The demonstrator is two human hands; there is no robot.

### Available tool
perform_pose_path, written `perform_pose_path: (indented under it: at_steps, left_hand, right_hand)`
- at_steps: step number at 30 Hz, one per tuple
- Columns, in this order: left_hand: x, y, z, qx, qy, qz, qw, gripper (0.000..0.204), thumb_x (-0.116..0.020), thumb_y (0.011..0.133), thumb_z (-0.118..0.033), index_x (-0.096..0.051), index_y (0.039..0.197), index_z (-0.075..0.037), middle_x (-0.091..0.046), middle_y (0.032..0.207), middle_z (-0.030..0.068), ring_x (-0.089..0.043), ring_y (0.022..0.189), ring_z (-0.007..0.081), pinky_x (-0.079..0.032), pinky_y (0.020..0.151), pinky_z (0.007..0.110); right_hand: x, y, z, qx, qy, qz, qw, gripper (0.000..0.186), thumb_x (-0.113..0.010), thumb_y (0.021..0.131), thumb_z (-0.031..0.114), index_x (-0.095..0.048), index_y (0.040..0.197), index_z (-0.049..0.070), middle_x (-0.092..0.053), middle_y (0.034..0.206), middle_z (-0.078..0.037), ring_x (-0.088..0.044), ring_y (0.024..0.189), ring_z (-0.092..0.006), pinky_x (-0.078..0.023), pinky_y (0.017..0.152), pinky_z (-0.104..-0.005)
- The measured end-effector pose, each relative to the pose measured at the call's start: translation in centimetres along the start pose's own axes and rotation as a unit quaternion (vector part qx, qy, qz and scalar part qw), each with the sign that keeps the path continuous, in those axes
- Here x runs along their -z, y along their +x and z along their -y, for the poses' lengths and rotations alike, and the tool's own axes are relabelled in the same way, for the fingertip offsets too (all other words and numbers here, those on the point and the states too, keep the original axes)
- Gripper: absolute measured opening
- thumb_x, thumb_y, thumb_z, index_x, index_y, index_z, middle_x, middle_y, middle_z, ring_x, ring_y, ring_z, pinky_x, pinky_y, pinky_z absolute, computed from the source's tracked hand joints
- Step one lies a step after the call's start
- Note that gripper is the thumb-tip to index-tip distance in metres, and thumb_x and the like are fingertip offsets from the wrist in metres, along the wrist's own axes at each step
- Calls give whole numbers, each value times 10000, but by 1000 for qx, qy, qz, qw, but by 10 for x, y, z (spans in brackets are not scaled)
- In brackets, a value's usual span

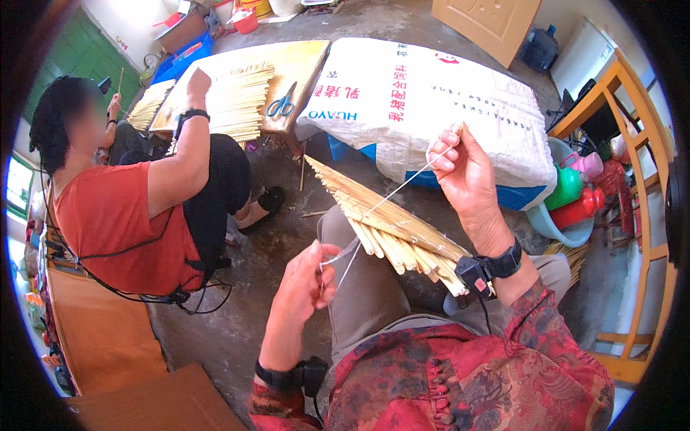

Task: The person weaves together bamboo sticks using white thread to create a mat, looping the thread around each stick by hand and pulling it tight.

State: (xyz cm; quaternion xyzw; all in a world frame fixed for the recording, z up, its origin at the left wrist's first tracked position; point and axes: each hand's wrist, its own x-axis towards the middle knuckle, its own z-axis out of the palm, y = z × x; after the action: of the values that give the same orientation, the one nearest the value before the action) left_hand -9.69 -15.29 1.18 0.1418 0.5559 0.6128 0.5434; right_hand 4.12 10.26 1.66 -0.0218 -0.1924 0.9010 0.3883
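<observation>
Over my knees lies a mat of pale, straw-like stalks [402, 226], bound side by side and slanting down to the right. White string [399, 189] runs taut from the edge of the stalks up to my right hand [463, 169], which is raised above them with thumb and fingertips pinched on it. Below the mat's left end, my left hand [305, 276] is closed with curled fingers on another stretch of the string. Near this hand a loop of string hangs down beside the stalk ends.
A white woven sack [431, 93] covers a table ahead. Blue-handled scissors [282, 106] lie on a wooden table beside another stalk mat [241, 100], where a co-worker in a red shirt [133, 215] sits. At right stand a basin [564, 226] and a wooden frame [643, 215].
</observation>
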Motion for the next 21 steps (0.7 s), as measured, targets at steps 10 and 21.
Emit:
perform_pose_path:
  at_steps: [10,21]
  left_hand:
    - [-16,53,-43,198,150,-12,968,467,-474,880,-535,-466,644,-132,-271,439,-65,-220,308,57,-171,300,221]
    - [-16,63,-23,69,152,-9,986,341,-500,880,-357,-589,835,-31,-573,651,61,-525,497,151,-430,432,296]
  right_hand:
    - [-28,1,3,-79,-81,38,993,174,-503,931,204,-507,832,60,-455,689,3,-385,573,-70,-361,477,-212]
    - [3,85,175,108,-150,-116,976,190,-472,953,142,-482,897,-40,-461,734,-58,-339,548,-72,-332,461,-181]
